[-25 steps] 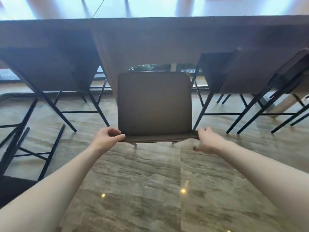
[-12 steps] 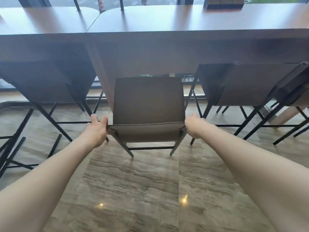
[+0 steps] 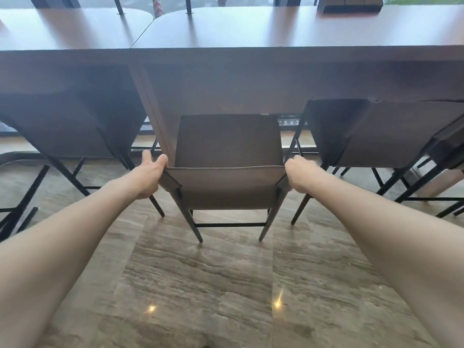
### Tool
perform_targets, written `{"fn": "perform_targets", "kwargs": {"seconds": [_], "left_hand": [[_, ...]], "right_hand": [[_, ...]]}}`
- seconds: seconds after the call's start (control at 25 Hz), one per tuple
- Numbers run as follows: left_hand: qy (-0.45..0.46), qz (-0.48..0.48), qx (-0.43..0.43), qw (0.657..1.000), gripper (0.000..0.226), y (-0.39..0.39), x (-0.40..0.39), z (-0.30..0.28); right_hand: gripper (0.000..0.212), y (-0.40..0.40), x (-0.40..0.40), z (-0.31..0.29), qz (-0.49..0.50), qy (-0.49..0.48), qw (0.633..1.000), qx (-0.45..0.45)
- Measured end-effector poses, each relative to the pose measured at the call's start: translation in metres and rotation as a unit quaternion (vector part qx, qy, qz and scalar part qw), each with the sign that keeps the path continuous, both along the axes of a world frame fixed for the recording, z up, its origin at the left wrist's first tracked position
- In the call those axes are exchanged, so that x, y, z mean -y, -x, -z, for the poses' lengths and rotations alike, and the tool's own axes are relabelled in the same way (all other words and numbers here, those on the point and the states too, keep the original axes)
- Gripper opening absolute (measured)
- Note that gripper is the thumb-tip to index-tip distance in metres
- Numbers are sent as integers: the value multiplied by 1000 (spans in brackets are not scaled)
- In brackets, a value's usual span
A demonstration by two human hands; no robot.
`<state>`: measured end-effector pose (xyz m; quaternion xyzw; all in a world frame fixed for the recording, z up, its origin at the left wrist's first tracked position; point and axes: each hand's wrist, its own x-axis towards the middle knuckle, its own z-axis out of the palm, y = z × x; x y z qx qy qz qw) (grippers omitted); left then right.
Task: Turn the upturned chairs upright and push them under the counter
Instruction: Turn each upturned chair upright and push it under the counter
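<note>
A brown chair (image 3: 227,146) stands upright on its four legs in front of me, its seat partly beneath the long dark counter (image 3: 251,28). My left hand (image 3: 150,173) grips the left end of the chair's backrest, thumb over the top edge. My right hand (image 3: 298,173) grips the right end of the backrest with curled fingers. The chair sits just right of the counter's vertical support panel (image 3: 153,114).
Another chair (image 3: 72,126) is tucked under the counter to the left and two more (image 3: 376,136) to the right. Black chair legs (image 3: 17,214) stick out at the far left. A dark box (image 3: 349,3) sits on the counter's far right. The floor is polished stone tile.
The chair has gone from tipped toward me to standing on its legs and moved forward under the counter. Both hands shifted from the top edge to the backrest's sides.
</note>
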<state>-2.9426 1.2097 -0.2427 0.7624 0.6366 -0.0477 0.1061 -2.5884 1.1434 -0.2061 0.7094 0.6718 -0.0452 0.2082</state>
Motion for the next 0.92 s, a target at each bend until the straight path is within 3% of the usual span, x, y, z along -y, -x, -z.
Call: {"fn": "perform_targets", "kwargs": {"seconds": [0.4,0.72,0.92], "left_hand": [[25,60,-26,998,54,-3,-66,-11],[35,71,-58,995,61,-6,-91,-15],[25,70,-60,995,63,-11,-110,-15]], "right_hand": [[34,5,-68,-14,45,21,998,35],[39,6,-82,-16,99,0,995,-31],[34,3,-100,-17,78,-20,997,-3]]}}
